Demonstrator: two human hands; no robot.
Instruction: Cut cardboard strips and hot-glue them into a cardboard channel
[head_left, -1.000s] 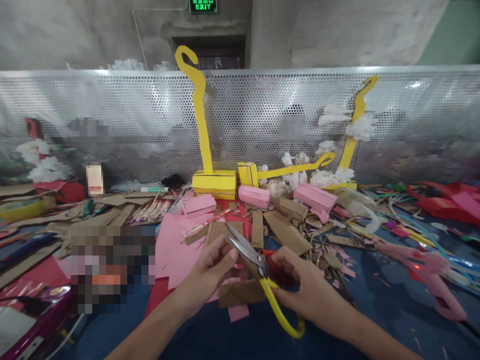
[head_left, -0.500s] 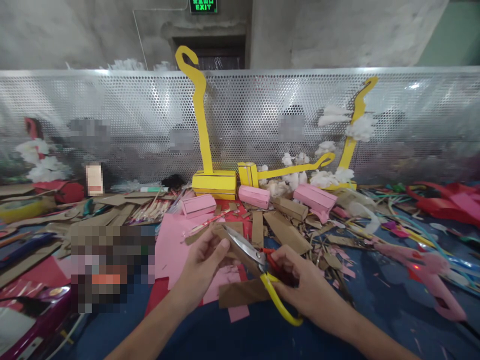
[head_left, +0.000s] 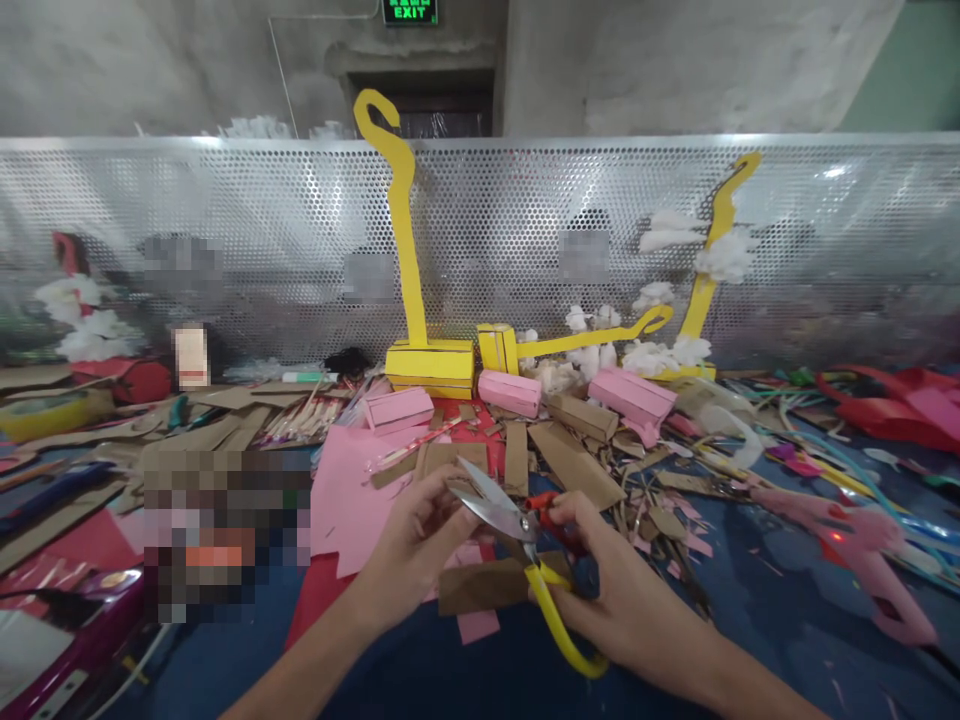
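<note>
Beyond your fingertips, the perforated metal screen (head_left: 225,240) closes off the far side of the blue table (head_left: 750,600). Against it, straight ahead of your fingers, stands the tall yellow hook figure (head_left: 405,250) on its box base. Nearer, just past your left fingers, lies the pink paper sheet (head_left: 345,500), and beyond your knuckles sit three pink boxes (head_left: 508,392) among loose brown offcuts. Your left hand (head_left: 416,545) has thumb and forefinger drawn narrow, pinching at a thin cardboard strip (head_left: 511,545). The blade and your own fingers hide most of that strip, so I cannot tell how long it is. Your right hand (head_left: 615,590) is wrapped around the scissors (head_left: 510,520), with fingers through the red and yellow loops and the steel blades pointing up and left, their tips touching or just beside your left fingertips. Directly under both sets of fingers lies a wider brown cardboard piece (head_left: 480,585) on a pink scrap; I cannot say whether you hold it or it simply lies there. By the look of it you are mid-cut, with the strip fed into the blades close to the pivot. Any further closing calls for your left fingertips to sit clear of the cutting edge, and for the strip to stay taut and square to the blades.
</note>
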